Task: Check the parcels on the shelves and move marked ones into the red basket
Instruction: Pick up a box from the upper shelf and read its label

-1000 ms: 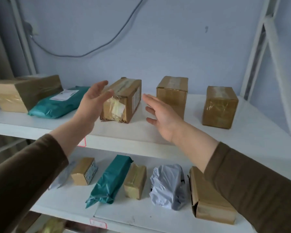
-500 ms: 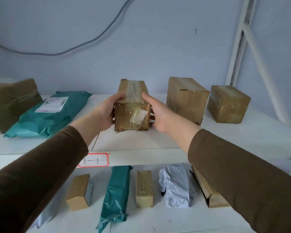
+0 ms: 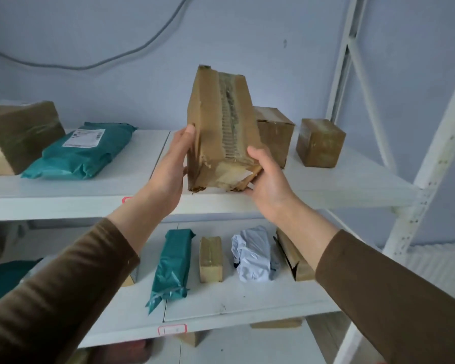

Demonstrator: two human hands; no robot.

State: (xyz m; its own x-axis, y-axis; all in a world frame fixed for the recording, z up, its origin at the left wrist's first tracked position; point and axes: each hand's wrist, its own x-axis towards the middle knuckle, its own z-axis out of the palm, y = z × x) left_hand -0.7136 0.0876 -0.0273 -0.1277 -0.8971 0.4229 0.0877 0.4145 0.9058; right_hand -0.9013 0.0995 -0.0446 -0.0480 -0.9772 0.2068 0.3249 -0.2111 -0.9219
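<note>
A long taped cardboard box (image 3: 221, 127) is tipped up on end above the upper shelf (image 3: 339, 185), its taped face turned toward me. My left hand (image 3: 172, 164) grips its left side, thumb on the front edge. My right hand (image 3: 267, 179) grips its lower right corner from beneath. No mark shows on the face I see. The red basket is out of view.
On the upper shelf lie a big box (image 3: 19, 135), a teal mailer (image 3: 84, 151) and two small boxes (image 3: 276, 132) (image 3: 319, 143). The lower shelf (image 3: 234, 303) holds a teal mailer (image 3: 171, 264), a small box (image 3: 210, 258), a white bag (image 3: 252, 253) and an open box (image 3: 294, 258). White uprights (image 3: 431, 166) stand right.
Both hands closed on the box's sides, then lifted it off the shelf and tilted its far end upward so it now stands nearly upright.
</note>
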